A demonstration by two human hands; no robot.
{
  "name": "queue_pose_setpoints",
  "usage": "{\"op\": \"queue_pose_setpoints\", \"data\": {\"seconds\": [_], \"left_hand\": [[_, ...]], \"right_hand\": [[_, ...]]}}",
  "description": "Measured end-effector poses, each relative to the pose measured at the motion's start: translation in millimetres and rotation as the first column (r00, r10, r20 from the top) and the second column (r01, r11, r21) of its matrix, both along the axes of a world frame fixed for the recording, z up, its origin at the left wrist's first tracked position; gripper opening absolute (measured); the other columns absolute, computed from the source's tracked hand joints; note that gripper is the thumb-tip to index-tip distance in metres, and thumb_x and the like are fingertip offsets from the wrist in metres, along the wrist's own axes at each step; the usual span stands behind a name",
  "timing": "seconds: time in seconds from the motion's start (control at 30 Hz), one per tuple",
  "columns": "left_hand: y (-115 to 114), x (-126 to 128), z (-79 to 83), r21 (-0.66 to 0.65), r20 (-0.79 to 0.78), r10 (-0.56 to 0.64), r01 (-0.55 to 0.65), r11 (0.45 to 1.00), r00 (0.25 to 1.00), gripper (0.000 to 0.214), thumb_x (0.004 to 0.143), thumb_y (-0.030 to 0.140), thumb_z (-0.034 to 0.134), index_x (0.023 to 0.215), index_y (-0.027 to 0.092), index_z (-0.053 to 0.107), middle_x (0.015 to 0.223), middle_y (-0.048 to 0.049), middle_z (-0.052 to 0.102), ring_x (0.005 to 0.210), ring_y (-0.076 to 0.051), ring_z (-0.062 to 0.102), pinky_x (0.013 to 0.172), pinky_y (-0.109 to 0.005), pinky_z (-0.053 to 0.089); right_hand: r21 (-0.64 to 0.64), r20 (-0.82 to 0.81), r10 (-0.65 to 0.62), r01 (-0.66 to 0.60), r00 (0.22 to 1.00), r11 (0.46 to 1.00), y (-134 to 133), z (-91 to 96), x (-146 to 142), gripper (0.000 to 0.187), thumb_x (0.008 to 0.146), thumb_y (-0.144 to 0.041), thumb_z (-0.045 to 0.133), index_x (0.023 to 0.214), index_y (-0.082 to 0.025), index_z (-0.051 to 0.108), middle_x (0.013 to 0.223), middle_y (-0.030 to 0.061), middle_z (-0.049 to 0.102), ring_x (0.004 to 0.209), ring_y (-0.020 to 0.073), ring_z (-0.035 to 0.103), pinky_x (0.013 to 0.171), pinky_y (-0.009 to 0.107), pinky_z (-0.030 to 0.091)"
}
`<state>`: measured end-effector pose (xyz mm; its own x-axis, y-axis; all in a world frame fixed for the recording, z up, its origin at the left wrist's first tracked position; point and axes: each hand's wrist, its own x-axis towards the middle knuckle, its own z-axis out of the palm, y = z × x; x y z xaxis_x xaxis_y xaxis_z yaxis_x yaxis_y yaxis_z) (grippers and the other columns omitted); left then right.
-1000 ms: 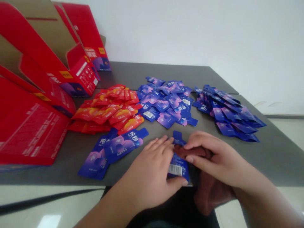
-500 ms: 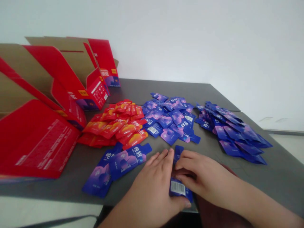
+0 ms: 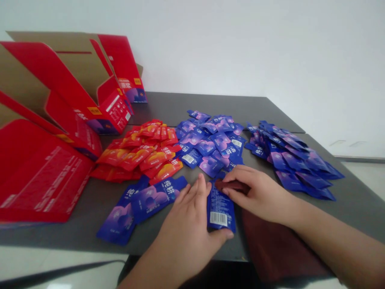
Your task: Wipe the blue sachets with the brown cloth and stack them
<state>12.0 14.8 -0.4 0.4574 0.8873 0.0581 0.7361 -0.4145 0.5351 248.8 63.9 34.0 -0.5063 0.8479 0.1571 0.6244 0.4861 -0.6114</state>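
Observation:
A blue sachet (image 3: 219, 208) with a white barcode lies near the table's front edge. My left hand (image 3: 189, 222) lies along its left side, fingers stretched flat and thumb hooked under its lower edge. My right hand (image 3: 255, 192) is closed on a dark red cloth (image 3: 233, 186), pressing it on the sachet's upper part. The cloth (image 3: 276, 249) trails down under my right forearm over the table edge. Two blue sachets (image 3: 141, 202) lie just left of my left hand.
A pile of red sachets (image 3: 144, 150), a middle pile of blue sachets (image 3: 210, 138) and a right row of blue sachets (image 3: 291, 158) lie behind my hands on the dark table (image 3: 180, 102). Open red cardboard boxes (image 3: 60, 104) stand at the left.
My right hand has slid the red cloth from the sachet's middle toward its top, uncovering more of the sachet. My left hand stays on the sachet. The camera tilted slightly.

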Motion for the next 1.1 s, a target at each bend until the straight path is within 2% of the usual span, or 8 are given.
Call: {"op": "queue_pose_setpoints", "data": {"seconds": [0.1, 0.2, 0.4, 0.57, 0.73, 0.9, 1.0, 1.1], "left_hand": [[0, 0, -2.0, 0.006, -0.014, -0.009, 0.009, 1.000, 1.000, 0.121, 0.083, 0.042, 0.089, 0.169, 0.011, 0.009, 0.170, -0.0326, 0.041, 0.159, -0.046, 0.042, 0.126, -0.074, 0.040], [-2, -1, -3.6, 0.014, -0.039, -0.004, 0.005, 1.000, 0.999, 0.113, 0.084, 0.041, 0.089, 0.168, 0.012, 0.019, 0.174, -0.0311, 0.033, 0.160, -0.047, 0.040, 0.127, -0.073, 0.040], [-3, 0, -6.8, 0.010, -0.049, 0.007, -0.006, 1.000, 0.999, 0.120, 0.082, 0.043, 0.091, 0.171, 0.011, 0.017, 0.174, -0.0262, 0.039, 0.160, -0.043, 0.041, 0.130, -0.068, 0.038], [0, -3, -3.5, 0.021, -0.097, -0.011, 0.014, 1.000, 0.995, 0.111, 0.089, 0.053, 0.086, 0.172, 0.014, 0.024, 0.178, -0.0216, 0.032, 0.163, -0.043, 0.036, 0.130, -0.069, 0.037], [-11, -4, 4.0, 0.042, -0.070, -0.274, 0.277, 0.960, 0.959, 0.093, 0.086, 0.076, 0.080, 0.161, 0.031, 0.050, 0.177, -0.0032, 0.040, 0.167, -0.039, 0.028, 0.135, -0.067, 0.027], [-31, -1, 7.7, 0.067, -0.001, -0.296, 0.295, 0.953, 0.955, 0.045, 0.096, 0.036, 0.078, 0.137, 0.020, 0.067, 0.149, -0.0090, 0.071, 0.143, -0.036, 0.062, 0.122, -0.055, 0.050], [-34, -11, 13.7, 0.097, 0.113, -0.181, 0.170, 0.981, 0.977, 0.028, 0.103, 0.022, 0.057, 0.129, 0.023, 0.069, 0.120, -0.0049, 0.082, 0.103, -0.027, 0.080, 0.089, -0.042, 0.065], [-25, -21, 20.6, 0.133, 0.355, 0.180, -0.240, 0.962, 0.918, 0.023, 0.111, 0.031, 0.051, 0.117, 0.028, 0.073, 0.104, -0.0002, 0.082, 0.088, -0.022, 0.079, 0.076, -0.033, 0.061]], "right_hand": [[-0.174, -0.150, 0.278, -0.302, 0.949, 0.937, -12, 7.4, -2, 0.022, 0.092, -0.010, 0.075, 0.111, -0.022, 0.074, 0.108, 0.0028, 0.072, 0.099, 0.0151, 0.071, 0.088, 0.026, 0.056], [-0.244, -0.138, 0.369, -0.393, 0.919, 0.887, -20, 10.6, -9, 0.023, 0.089, -0.006, 0.075, 0.105, -0.022, 0.075, 0.105, 0.0007, 0.071, 0.097, 0.0135, 0.070, 0.086, 0.024, 0.054], [-0.167, 0.046, 0.223, -0.213, 0.974, 0.963, -15, 5.6, -15, 0.002, 0.101, -0.022, 0.071, 0.101, -0.023, 0.072, 0.105, 0.0019, 0.070, 0.096, 0.0169, 0.068, 0.083, 0.029, 0.052], [-0.018, 0.193, 0.016, -0.013, 0.981, 1.000, 2, -7.2, -10, 0.010, 0.103, -0.020, 0.063, 0.103, -0.022, 0.073, 0.102, 0.0049, 0.069, 0.093, 0.0207, 0.068, 0.083, 0.034, 0.053], [0.113, 0.162, -0.198, 0.182, 0.967, 0.977, 16, -17.5, 2, 0.014, 0.104, -0.025, 0.062, 0.106, -0.022, 0.075, 0.104, 0.0078, 0.071, 0.095, 0.0232, 0.069, 0.086, 0.038, 0.054], [0.126, 0.054, -0.287, 0.279, 0.956, 0.952, 18, -19.3, 14, 0.012, 0.102, -0.031, 0.066, 0.102, -0.024, 0.076, 0.098, 0.0051, 0.072, 0.088, 0.0219, 0.067, 0.078, 0.036, 0.052], [0.137, 0.053, -0.285, 0.276, 0.957, 0.951, 16, -21.1, 13, 0.012, 0.102, -0.033, 0.067, 0.102, -0.024, 0.074, 0.097, 0.0047, 0.071, 0.087, 0.0222, 0.067, 0.076, 0.035, 0.051], [0.176, 0.108, -0.206, 0.185, 0.973, 0.967, 19, -22.4, 6, 0.007, 0.099, -0.027, 0.066, 0.101, -0.023, 0.072, 0.101, 0.0064, 0.072, 0.090, 0.0233, 0.068, 0.080, 0.036, 0.053]]}}
